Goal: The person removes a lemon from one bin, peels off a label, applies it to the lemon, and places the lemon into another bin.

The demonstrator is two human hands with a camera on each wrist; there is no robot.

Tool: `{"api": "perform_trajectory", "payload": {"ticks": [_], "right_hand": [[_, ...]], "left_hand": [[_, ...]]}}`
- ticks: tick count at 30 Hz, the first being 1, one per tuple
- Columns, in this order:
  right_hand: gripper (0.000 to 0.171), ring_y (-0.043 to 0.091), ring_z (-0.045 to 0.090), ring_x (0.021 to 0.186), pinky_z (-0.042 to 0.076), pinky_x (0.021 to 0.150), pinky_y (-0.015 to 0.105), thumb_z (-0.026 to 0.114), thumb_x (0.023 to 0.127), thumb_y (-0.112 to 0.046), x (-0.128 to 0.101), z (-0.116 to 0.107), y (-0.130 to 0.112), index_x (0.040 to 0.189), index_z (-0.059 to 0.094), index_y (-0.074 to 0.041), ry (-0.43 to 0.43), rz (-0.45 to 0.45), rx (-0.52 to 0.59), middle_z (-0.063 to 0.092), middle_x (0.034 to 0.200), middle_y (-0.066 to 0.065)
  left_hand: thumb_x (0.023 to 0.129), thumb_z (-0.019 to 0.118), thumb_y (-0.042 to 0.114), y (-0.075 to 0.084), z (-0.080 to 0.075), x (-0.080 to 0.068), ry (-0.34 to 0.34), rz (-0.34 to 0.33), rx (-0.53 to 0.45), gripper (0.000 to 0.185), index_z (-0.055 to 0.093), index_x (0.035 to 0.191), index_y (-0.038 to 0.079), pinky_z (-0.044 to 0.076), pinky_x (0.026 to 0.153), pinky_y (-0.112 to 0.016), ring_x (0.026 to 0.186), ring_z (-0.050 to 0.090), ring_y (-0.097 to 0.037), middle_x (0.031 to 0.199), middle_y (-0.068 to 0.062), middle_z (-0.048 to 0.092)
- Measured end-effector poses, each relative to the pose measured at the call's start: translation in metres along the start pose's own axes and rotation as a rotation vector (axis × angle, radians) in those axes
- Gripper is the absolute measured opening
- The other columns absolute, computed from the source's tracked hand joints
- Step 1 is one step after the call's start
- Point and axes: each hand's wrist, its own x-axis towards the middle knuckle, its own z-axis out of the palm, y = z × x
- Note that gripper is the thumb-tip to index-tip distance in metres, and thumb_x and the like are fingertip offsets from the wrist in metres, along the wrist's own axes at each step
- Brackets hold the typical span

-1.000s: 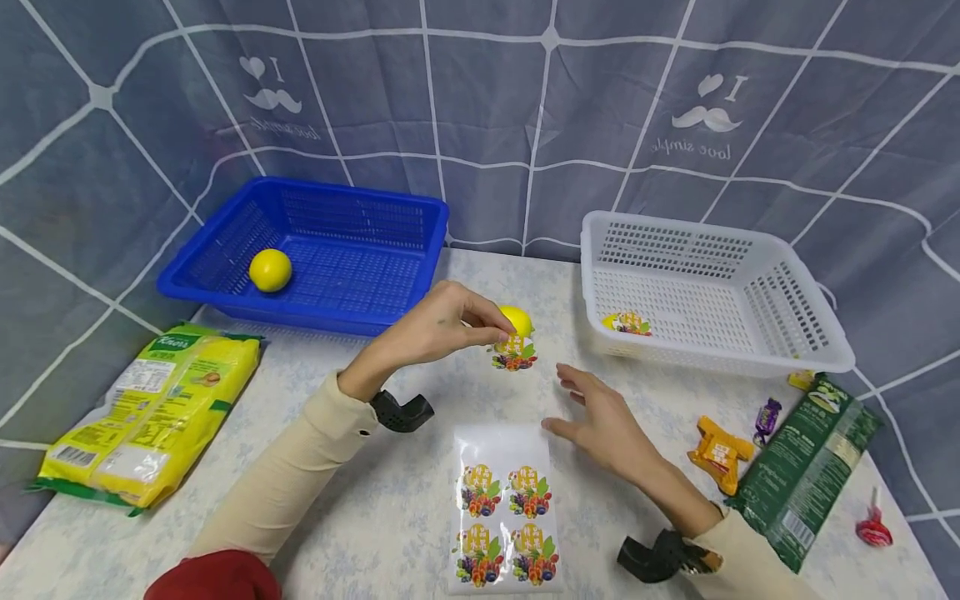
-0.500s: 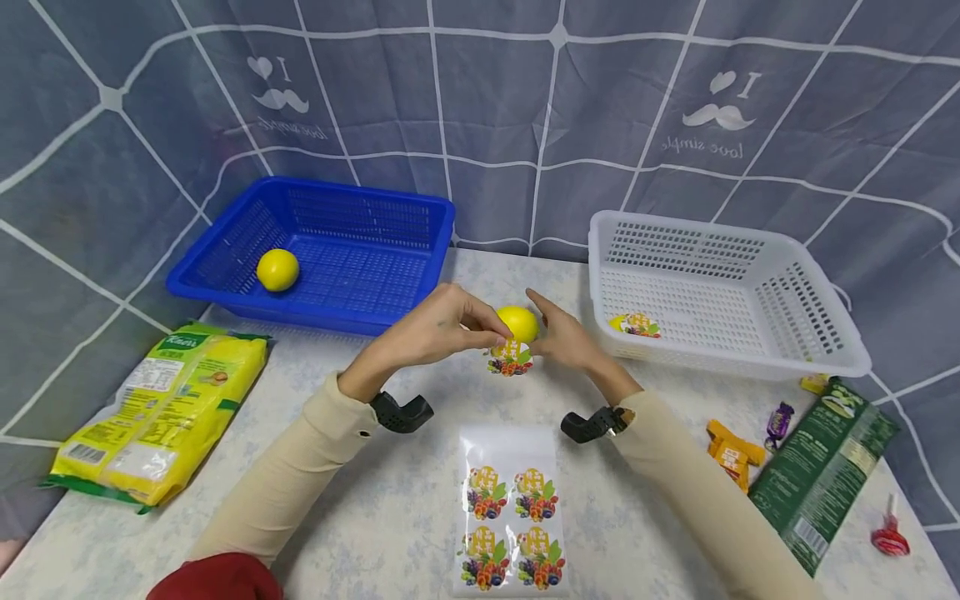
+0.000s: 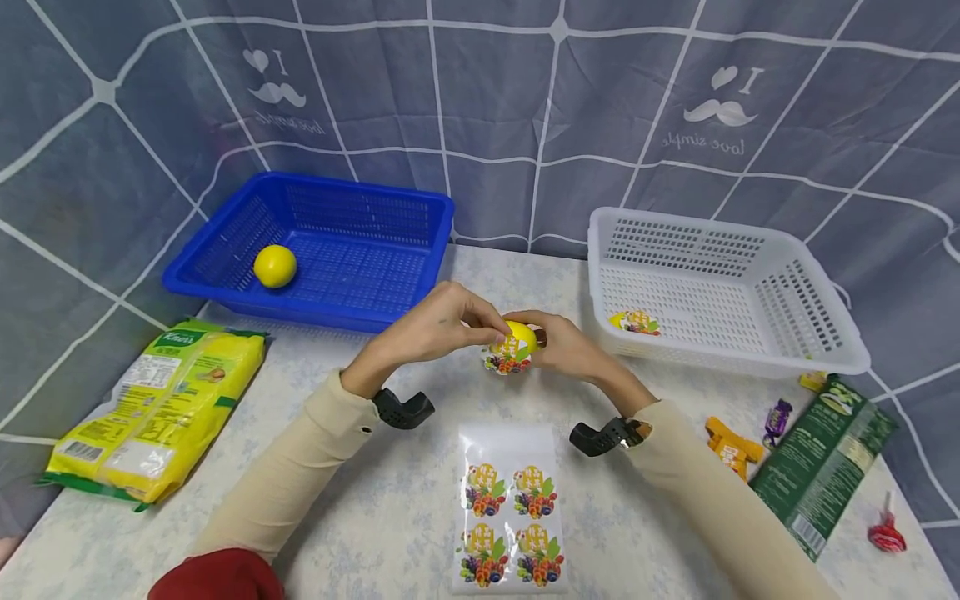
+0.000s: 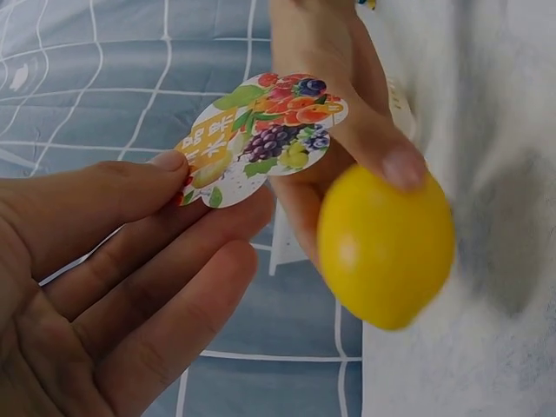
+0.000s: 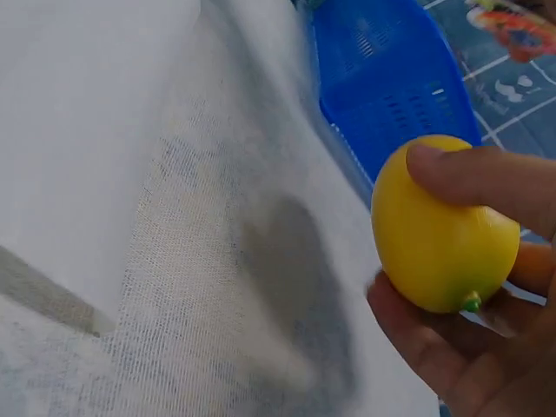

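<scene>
Both hands meet midair, right hand [image 3: 567,346] gripping lemon [image 3: 517,337].

1. Long cream sleeves [image 3: 300,467] cover both arms down to the wrists.
2. Black angular camera mount [image 3: 402,408] strapped at left wrist.
3. Matching black mount [image 3: 603,436] at right wrist.
4. Dark red garment [image 3: 217,577] visible at lower edge.

- A blue basket [image 3: 352,250] sits beyond the left hand, with a yellow lemon [image 3: 274,266] inside it.
- A white basket [image 3: 720,292] stands beyond the right hand and holds what looks like a stickered lemon [image 3: 634,322].
- A sticker sheet [image 3: 510,521] lies nearer than both hands.
- A yellow packet [image 3: 153,408] lies far left of the left hand.
- A green packet [image 3: 821,467], an orange candy [image 3: 729,446], a purple candy [image 3: 777,414] and a red lollipop [image 3: 887,533] lie right of the right hand.
</scene>
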Motion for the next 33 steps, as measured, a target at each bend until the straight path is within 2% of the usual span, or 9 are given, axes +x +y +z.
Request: {"api": "perform_trajectory", "payload": {"ticks": [3, 5, 9, 12, 20, 27, 33], "right_hand": [[0.066, 0.031, 0.061, 0.112, 0.052, 0.081, 0.036, 0.073, 0.079, -0.002, -0.011, -0.001, -0.006, 0.141, 0.05, -0.007, -0.028, -0.01, 0.058, 0.051, 0.14, 0.013], [0.066, 0.028, 0.059, 0.115, 0.051, 0.086, 0.036, 0.075, 0.08, -0.004, -0.016, -0.001, -0.008, 0.141, 0.05, -0.009, -0.045, -0.02, 0.075, 0.052, 0.138, 0.01], [0.065, 0.025, 0.056, 0.11, 0.049, 0.09, 0.037, 0.074, 0.082, -0.001, -0.021, 0.002, -0.013, 0.141, 0.048, -0.009, -0.091, -0.049, 0.148, 0.056, 0.13, 0.009], [0.064, 0.025, 0.057, 0.103, 0.051, 0.085, 0.034, 0.071, 0.082, 0.003, -0.023, 0.003, -0.018, 0.14, 0.046, -0.007, -0.105, -0.047, 0.198, 0.057, 0.123, 0.012], [0.063, 0.027, 0.057, 0.1, 0.051, 0.082, 0.032, 0.064, 0.083, 0.008, -0.029, 0.002, -0.02, 0.141, 0.042, -0.003, -0.125, -0.024, 0.253, 0.055, 0.122, 0.017], [0.062, 0.026, 0.054, 0.098, 0.05, 0.08, 0.03, 0.061, 0.081, 0.008, -0.032, 0.002, -0.018, 0.139, 0.041, -0.004, -0.142, -0.009, 0.301, 0.053, 0.121, 0.017], [0.066, 0.027, 0.054, 0.104, 0.05, 0.086, 0.033, 0.062, 0.084, 0.003, -0.036, 0.001, -0.017, 0.146, 0.039, -0.008, -0.147, -0.035, 0.28, 0.051, 0.132, 0.013]], "left_hand": [[0.091, 0.069, 0.006, 0.0, 0.001, 0.002, 0.009, 0.004, -0.009, 0.011, 0.078, 0.097, 0.005, 0.052, 0.066, -0.028, 0.078, 0.067, -0.011, 0.091, -0.001, 0.075], [0.091, 0.069, 0.006, 0.0, 0.002, 0.003, 0.017, 0.007, -0.011, 0.011, 0.079, 0.097, 0.005, 0.052, 0.066, -0.029, 0.078, 0.067, -0.011, 0.091, -0.001, 0.075], [0.09, 0.07, 0.007, -0.001, 0.004, 0.004, 0.031, 0.016, -0.004, 0.01, 0.079, 0.096, 0.006, 0.052, 0.068, -0.03, 0.08, 0.067, -0.01, 0.089, 0.001, 0.075], [0.09, 0.07, 0.007, 0.0, 0.006, 0.005, 0.035, 0.025, 0.004, 0.01, 0.079, 0.095, 0.006, 0.052, 0.071, -0.03, 0.081, 0.066, -0.011, 0.089, 0.001, 0.075], [0.09, 0.071, 0.008, 0.001, 0.01, 0.008, 0.045, 0.024, 0.031, 0.01, 0.079, 0.096, 0.007, 0.052, 0.075, -0.029, 0.087, 0.067, -0.01, 0.091, 0.001, 0.075], [0.089, 0.071, 0.008, 0.001, 0.014, 0.009, 0.059, 0.017, 0.017, 0.01, 0.08, 0.096, 0.007, 0.053, 0.078, -0.035, 0.087, 0.068, -0.011, 0.092, 0.001, 0.075], [0.089, 0.072, 0.009, 0.001, 0.016, 0.009, 0.078, -0.002, 0.034, 0.011, 0.08, 0.096, 0.008, 0.053, 0.078, -0.035, 0.087, 0.068, -0.01, 0.092, 0.002, 0.075]]}}
